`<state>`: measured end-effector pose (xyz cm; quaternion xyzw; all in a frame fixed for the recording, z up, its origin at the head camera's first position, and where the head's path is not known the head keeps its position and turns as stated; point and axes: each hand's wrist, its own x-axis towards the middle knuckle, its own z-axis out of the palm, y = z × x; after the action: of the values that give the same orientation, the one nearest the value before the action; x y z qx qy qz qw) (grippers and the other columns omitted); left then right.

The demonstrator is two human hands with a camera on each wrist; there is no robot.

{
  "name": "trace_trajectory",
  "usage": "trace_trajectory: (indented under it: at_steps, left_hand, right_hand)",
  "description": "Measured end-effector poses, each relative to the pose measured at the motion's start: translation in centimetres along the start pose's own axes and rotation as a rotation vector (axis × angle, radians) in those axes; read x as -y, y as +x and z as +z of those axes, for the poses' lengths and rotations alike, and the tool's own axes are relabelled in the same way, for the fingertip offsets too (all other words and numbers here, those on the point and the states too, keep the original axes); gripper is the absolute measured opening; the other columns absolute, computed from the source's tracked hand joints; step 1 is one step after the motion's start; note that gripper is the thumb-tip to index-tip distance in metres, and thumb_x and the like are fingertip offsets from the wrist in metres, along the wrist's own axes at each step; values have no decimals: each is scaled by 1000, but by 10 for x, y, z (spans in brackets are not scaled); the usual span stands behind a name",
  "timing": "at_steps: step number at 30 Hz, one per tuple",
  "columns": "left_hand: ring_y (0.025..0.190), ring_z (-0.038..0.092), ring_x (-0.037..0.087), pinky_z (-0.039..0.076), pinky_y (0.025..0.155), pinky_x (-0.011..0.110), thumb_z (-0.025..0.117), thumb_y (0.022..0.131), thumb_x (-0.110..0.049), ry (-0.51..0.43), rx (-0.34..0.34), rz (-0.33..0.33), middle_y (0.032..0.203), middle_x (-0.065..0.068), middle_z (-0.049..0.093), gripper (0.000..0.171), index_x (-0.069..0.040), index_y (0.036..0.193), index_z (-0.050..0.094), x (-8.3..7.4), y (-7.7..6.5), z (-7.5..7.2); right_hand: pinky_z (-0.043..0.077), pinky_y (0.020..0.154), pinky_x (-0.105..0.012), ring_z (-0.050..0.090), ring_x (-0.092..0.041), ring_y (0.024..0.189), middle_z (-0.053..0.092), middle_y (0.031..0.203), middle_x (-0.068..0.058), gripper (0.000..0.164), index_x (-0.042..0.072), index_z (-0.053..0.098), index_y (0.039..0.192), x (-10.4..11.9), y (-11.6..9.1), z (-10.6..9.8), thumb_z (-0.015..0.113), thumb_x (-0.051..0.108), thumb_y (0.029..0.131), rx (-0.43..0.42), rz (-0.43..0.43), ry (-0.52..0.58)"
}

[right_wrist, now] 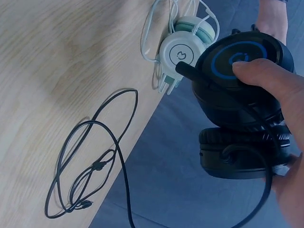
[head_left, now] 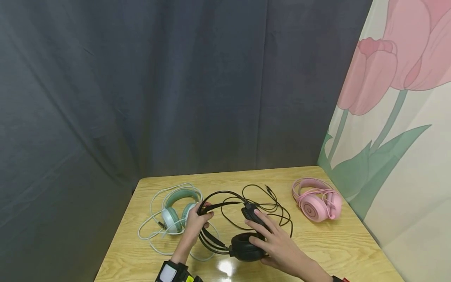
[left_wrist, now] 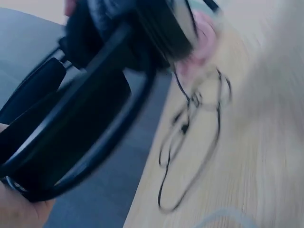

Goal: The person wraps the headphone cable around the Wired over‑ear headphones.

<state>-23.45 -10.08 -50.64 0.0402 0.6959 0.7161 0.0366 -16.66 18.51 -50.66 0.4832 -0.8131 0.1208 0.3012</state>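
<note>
A black headset (head_left: 244, 250) with padded ear cups is held up over the table by both hands. My left hand (head_left: 195, 223) grips its headband at the left side. My right hand (head_left: 282, 246) holds the ear cups on the right. In the right wrist view the thumb (right_wrist: 259, 73) presses on the outer face of one cup, which bears a blue ring, and the other cup lies close against it. A slim microphone boom (right_wrist: 192, 72) crosses that cup. The headband (left_wrist: 90, 128) fills much of the blurred left wrist view. A black cable (head_left: 267, 207) lies in loops behind the headset.
Mint-and-white headphones (head_left: 172, 221) with a pale cable lie at the left, partly behind my left hand. Pink headphones (head_left: 315, 205), their cable wound around them, lie at the right edge of the wooden table (head_left: 338, 250). A dark curtain (head_left: 211, 98) hangs behind the table.
</note>
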Motion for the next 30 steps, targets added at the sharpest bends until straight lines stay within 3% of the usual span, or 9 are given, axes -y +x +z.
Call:
trace_trajectory:
  at_steps: [5,11,15,18,20,22,26,30]
  left_hand:
    - [50,31,9,31,47,19,54,75,15,-172,21,4,69,0,36,43,5,117,60,-8,0,-4]
    - [48,29,7,28,46,20,54,76,17,-290,59,87,69,0,32,42,9,118,56,-16,-1,-11]
    - [47,31,5,28,44,19,52,78,19,-341,28,126,75,2,36,42,7,118,56,-18,-2,-18]
    - [47,32,4,28,44,17,52,78,19,-375,-15,136,79,3,39,42,1,115,60,-21,-2,-23]
    - [47,33,4,28,44,17,52,77,20,-394,-46,137,80,3,41,43,-2,112,61,-22,-2,-26]
    - [47,33,4,28,44,17,52,77,21,-412,-82,130,78,1,42,43,-4,111,62,-23,-2,-28]
    - [47,32,5,27,44,18,51,75,23,-432,-163,115,73,0,41,45,-6,107,63,-25,-2,-31]
    - [47,31,6,26,44,18,50,75,24,-436,-206,96,72,0,38,45,-5,107,64,-24,-1,-33]
  right_hand:
    - [15,118,-49,33,-51,135,39,149,-24,79,17,68,121,-3,-1,3,92,29,46,-59,-11,-27]
    - [17,118,-42,31,-50,137,34,145,-35,95,14,56,138,-8,-3,9,93,41,55,-159,-13,-40]
    - [17,118,-36,31,-47,137,27,148,-37,105,7,43,145,-14,-9,8,92,39,58,-126,114,33]
    - [33,111,-37,45,-38,130,38,147,-27,108,4,31,151,-15,-15,5,89,37,66,-50,282,47]
    - [44,99,-39,58,-26,116,53,138,-16,98,4,30,151,-14,-19,3,85,35,75,-7,387,42]
    - [51,84,-42,65,-16,99,66,120,-6,77,4,39,146,-15,-22,3,77,31,85,8,435,27]
    - [55,68,-36,67,-10,78,70,95,4,30,8,61,121,-17,-25,3,67,17,93,-10,386,-31]
    - [52,53,-28,64,-6,68,70,88,6,18,12,68,105,-19,-28,1,71,12,87,4,346,-70]
